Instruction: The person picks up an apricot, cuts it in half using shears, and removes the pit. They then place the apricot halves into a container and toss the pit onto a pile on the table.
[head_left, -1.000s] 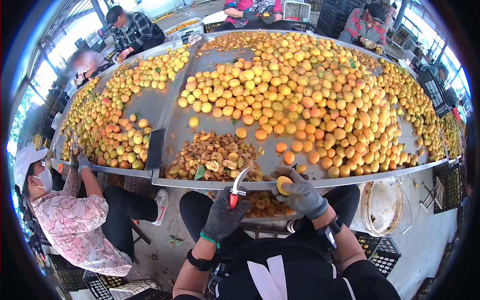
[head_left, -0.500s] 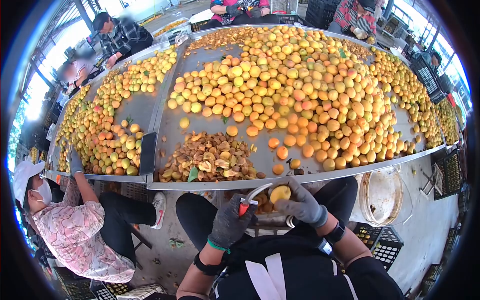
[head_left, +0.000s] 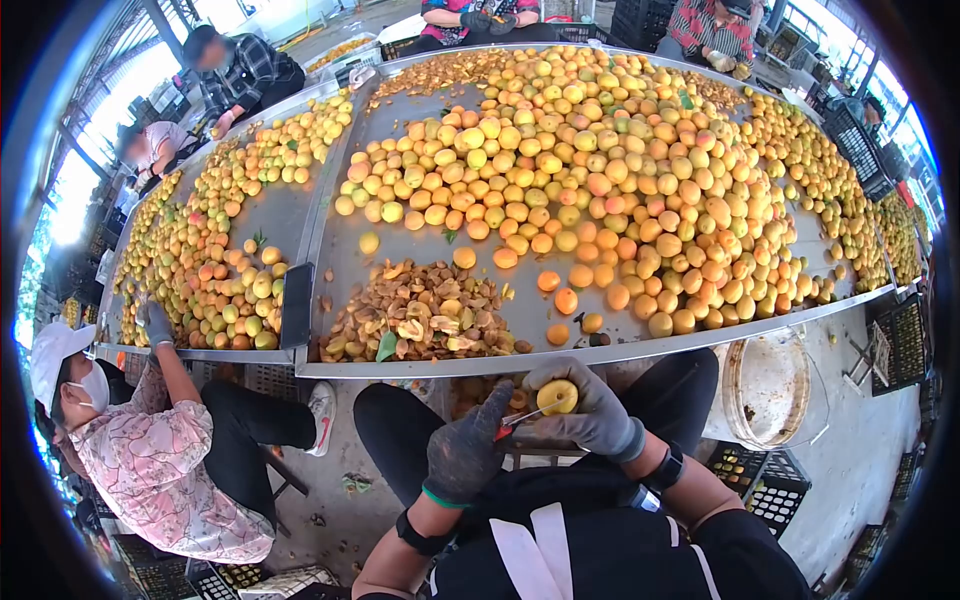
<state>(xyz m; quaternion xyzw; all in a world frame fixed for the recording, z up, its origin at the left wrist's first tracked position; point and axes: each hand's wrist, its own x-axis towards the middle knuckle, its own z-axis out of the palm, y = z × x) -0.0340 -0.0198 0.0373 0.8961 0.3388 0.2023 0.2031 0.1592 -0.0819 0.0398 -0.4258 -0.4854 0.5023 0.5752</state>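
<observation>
In its grey glove, my right hand (head_left: 598, 420) grips a yellow apricot (head_left: 557, 397) over my lap, just off the tabletop's front edge. My left hand (head_left: 463, 450), in a darker glove, is closed round the red handle of a small curved knife (head_left: 522, 418). The blade reaches across to the apricot and its tip overlaps the fruit's face. Most of the handle is hidden by the fingers. Beyond my hands lies a heap of brownish apricot pieces (head_left: 425, 315) on the metal table (head_left: 345, 240).
A large mound of whole apricots (head_left: 640, 190) covers much of the table. A dark phone-like slab (head_left: 297, 305) stands at the divider. Left of me sits a co-worker (head_left: 160, 440); others work along the far side. A white bucket (head_left: 765, 390) and a black crate (head_left: 775, 495) stand at right.
The knife has swung down from pointing upright, and its blade is now at the apricot. My hands have come together, and the apricot has turned in my right hand.
</observation>
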